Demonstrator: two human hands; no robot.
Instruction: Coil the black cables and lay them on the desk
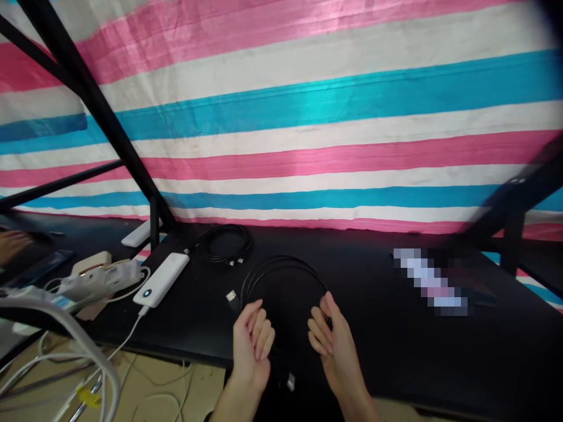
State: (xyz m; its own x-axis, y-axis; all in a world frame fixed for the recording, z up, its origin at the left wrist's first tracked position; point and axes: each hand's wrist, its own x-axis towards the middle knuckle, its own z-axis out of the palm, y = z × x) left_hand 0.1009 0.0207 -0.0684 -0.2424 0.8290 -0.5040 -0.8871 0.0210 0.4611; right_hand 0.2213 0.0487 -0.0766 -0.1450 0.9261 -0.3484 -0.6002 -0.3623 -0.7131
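Between my two hands a black cable (288, 258) arches in loose loops over the black table. Closed fingers of my left hand (254, 340) grip the loops on the left side. A metal plug (231, 297) of the cable sticks out just beyond that hand. On the other side my right hand (331, 337) pinches the cable between thumb and curled fingers. Below the hands, near the table's front edge, hangs another metal connector (291, 381). A second black cable (224, 243), coiled in a ring, lies farther back on the table.
A white power bank (162, 280) with a white cord lies left of the coil. Power strips (101, 280) with plugs are farther left. A blurred-out object (428, 281) lies at right. Black frame bars rise before a striped sheet (308, 117). Another person's hand (14, 245) shows at far left.
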